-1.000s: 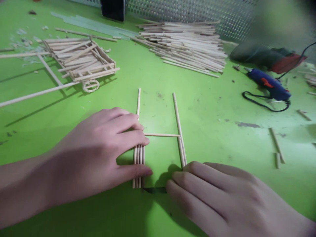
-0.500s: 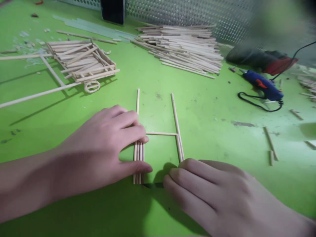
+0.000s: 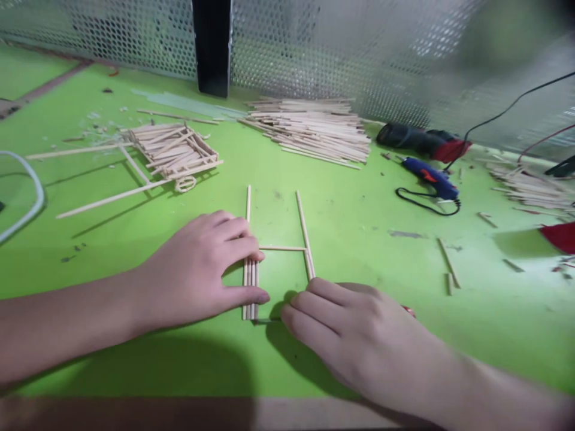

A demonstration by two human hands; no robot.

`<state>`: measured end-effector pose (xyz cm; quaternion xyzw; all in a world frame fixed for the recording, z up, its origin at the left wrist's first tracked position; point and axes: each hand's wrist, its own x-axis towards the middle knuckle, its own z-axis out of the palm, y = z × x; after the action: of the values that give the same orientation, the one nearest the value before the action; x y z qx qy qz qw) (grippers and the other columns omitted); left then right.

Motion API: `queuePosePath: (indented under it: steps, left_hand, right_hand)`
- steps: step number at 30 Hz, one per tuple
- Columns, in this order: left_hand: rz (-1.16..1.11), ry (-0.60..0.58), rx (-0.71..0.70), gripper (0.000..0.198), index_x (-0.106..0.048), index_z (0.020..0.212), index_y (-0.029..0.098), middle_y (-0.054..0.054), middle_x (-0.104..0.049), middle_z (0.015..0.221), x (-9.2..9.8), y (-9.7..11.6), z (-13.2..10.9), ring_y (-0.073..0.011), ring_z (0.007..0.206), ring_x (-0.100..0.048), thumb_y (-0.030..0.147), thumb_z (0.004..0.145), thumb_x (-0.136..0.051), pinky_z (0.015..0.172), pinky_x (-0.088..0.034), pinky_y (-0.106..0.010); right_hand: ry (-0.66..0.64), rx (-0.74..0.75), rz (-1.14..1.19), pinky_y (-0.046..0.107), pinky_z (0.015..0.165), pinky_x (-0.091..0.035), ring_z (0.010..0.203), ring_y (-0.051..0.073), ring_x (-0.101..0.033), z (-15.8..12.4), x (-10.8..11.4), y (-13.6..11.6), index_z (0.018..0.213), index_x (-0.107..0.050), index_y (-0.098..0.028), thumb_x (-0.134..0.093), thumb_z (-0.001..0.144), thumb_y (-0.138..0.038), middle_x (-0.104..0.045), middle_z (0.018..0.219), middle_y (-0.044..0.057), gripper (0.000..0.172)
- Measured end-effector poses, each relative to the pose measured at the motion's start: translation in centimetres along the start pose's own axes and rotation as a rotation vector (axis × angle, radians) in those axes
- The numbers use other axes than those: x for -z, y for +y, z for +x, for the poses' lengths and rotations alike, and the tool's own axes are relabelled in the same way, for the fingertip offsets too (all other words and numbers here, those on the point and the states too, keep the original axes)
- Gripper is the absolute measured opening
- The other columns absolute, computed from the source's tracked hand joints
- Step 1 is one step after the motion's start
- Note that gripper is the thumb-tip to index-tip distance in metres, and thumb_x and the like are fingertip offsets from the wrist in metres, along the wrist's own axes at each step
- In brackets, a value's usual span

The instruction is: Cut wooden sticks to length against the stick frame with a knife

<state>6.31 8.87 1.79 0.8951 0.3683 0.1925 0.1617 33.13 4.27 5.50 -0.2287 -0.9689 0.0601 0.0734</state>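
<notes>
Several thin wooden sticks (image 3: 250,287) lie side by side on the green table. My left hand (image 3: 202,269) presses over them, fingers curled across the top and thumb stretched along their lower part. A crosswise stick (image 3: 283,248) runs from that bundle to a pair of sticks (image 3: 305,236) on the right. My right hand (image 3: 345,335) is closed beside the lower end of that pair. From its fingertips a thin dark blade (image 3: 268,321) reaches to the bundle's lower end. A bit of red (image 3: 408,311) shows behind the hand; the handle is mostly hidden.
A small stick-built cart (image 3: 175,149) stands at the back left. Behind my hands lies a big pile of sticks (image 3: 314,129). A blue glue gun (image 3: 431,178) with a cord rests at the right, near short stick offcuts (image 3: 449,263). A perforated metal screen (image 3: 305,48) closes the back.
The view has tilted up and pulled back, bringing the table's front edge into sight. Both hands keep nearly the same places on the sticks.
</notes>
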Motion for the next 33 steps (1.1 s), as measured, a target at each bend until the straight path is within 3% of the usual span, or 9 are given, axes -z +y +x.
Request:
queuePosePath:
  steps: [5,9,12,17,20,24,29,33]
  left_hand:
    - [0.044,0.004,-0.026,0.056,-0.076,0.108,0.022,-0.008,-0.076,0.111,0.1,0.2,0.0,-0.0334,0.112,-0.069,0.075,0.097,-0.062,0.091,-0.054,-0.050]
    - [0.090,0.015,-0.036,0.076,-0.072,0.126,0.015,-0.013,-0.077,0.121,0.4,0.1,0.3,-0.0349,0.113,-0.070,0.083,0.096,-0.055,0.100,-0.054,-0.055]
    - [0.105,0.014,-0.034,0.080,-0.070,0.130,0.014,-0.014,-0.077,0.125,0.5,-0.3,0.4,-0.0355,0.115,-0.070,0.084,0.096,-0.053,0.105,-0.053,-0.059]
    - [0.105,0.066,-0.104,0.067,-0.069,0.133,0.014,-0.013,-0.077,0.130,0.7,-1.1,0.4,-0.0332,0.121,-0.070,0.071,0.107,-0.047,0.110,-0.052,-0.056]
    - [0.077,0.058,-0.318,0.042,-0.069,0.135,0.018,-0.010,-0.076,0.133,1.0,-1.2,0.3,-0.0280,0.123,-0.069,0.048,0.112,-0.050,0.113,-0.050,-0.048]
    - [0.019,-0.027,-0.555,0.025,-0.076,0.116,0.023,-0.005,-0.081,0.119,1.4,-1.1,0.3,-0.0232,0.113,-0.072,0.026,0.111,-0.051,0.110,-0.049,-0.041]
    - [-0.036,-0.056,-0.558,0.021,-0.077,0.108,0.022,-0.005,-0.081,0.111,1.5,-0.7,0.2,-0.0235,0.105,-0.073,0.024,0.108,-0.056,0.104,-0.048,-0.041]
    - [-0.081,-0.066,-0.495,0.016,-0.076,0.111,0.021,-0.005,-0.080,0.113,1.6,-0.2,0.0,-0.0255,0.109,-0.072,0.027,0.101,-0.064,0.109,-0.046,-0.044]
  right_hand:
    - [0.033,0.008,-0.026,0.036,0.064,-0.035,0.076,0.019,-0.047,-0.2,-0.3,0.1,0.102,-0.066,-0.014,-0.038,0.113,-0.010,-0.062,0.087,0.002,0.030]
    - [0.039,0.012,-0.038,0.036,0.066,-0.035,0.078,0.019,-0.047,-0.3,-0.5,0.2,0.102,-0.064,-0.015,-0.040,0.112,-0.010,-0.062,0.088,0.002,0.026]
    - [0.023,0.010,-0.051,0.036,0.066,-0.035,0.079,0.020,-0.048,-0.3,-0.6,0.2,0.103,-0.064,-0.016,-0.040,0.111,-0.009,-0.062,0.089,0.002,0.025]
    - [0.020,0.015,-0.058,0.036,0.065,-0.033,0.079,0.020,-0.049,-0.4,-0.7,0.2,0.101,-0.064,-0.017,-0.041,0.110,-0.010,-0.063,0.088,0.002,0.025]
    - [0.027,0.021,-0.059,0.036,0.066,-0.033,0.078,0.020,-0.047,-0.5,-0.6,0.2,0.098,-0.063,-0.017,-0.043,0.110,-0.010,-0.062,0.087,0.002,0.025]
    - [0.022,0.025,-0.057,0.037,0.067,-0.033,0.078,0.020,-0.046,-0.5,-0.7,0.2,0.099,-0.063,-0.017,-0.043,0.110,-0.011,-0.062,0.088,0.002,0.023]
    - [0.024,0.022,-0.051,0.036,0.067,-0.032,0.078,0.020,-0.046,-0.5,-0.8,0.3,0.100,-0.063,-0.017,-0.046,0.110,-0.013,-0.061,0.087,0.001,0.020]
    - [0.023,0.024,-0.066,0.036,0.066,-0.032,0.078,0.020,-0.046,-0.5,-0.7,0.3,0.099,-0.062,-0.018,-0.045,0.109,-0.011,-0.061,0.087,0.001,0.021]
